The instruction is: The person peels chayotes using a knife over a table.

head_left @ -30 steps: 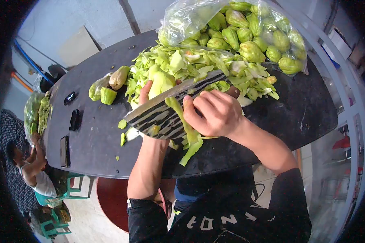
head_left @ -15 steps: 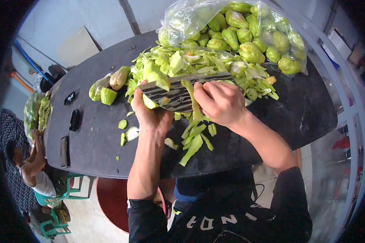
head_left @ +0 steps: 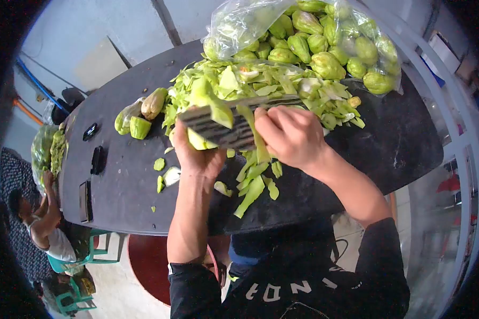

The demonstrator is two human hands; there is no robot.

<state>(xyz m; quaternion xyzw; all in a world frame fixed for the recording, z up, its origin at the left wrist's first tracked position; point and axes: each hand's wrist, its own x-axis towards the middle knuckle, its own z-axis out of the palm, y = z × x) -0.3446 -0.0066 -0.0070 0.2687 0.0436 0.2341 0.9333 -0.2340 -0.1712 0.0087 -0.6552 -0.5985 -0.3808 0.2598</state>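
My left hand (head_left: 198, 157) is closed around a partly peeled chayote (head_left: 199, 140), most of it hidden behind the blade. In my right hand (head_left: 292, 134) is a broad knife (head_left: 230, 132) with a dark, striped blade, fingers wrapped round its handle. The blade lies across the chayote and points left. A curling green peel (head_left: 222, 114) stands over the blade near the chayote, and a long peel strip (head_left: 258, 139) hangs across it beside my right knuckles. Just beyond both hands lies a large heap of peelings (head_left: 255, 82).
A clear plastic bag of chayotes (head_left: 324, 64) is at the table's far side. Several chayotes (head_left: 140, 127) lie left of the heap. Small dark objects (head_left: 97, 159) line the left of the black table (head_left: 127, 181). Another person (head_left: 50, 234) sits at far left.
The knife blade has shifted slightly and tilted over the chayote. The green peel above it now hangs lower across the blade. Both hands have hardly moved.
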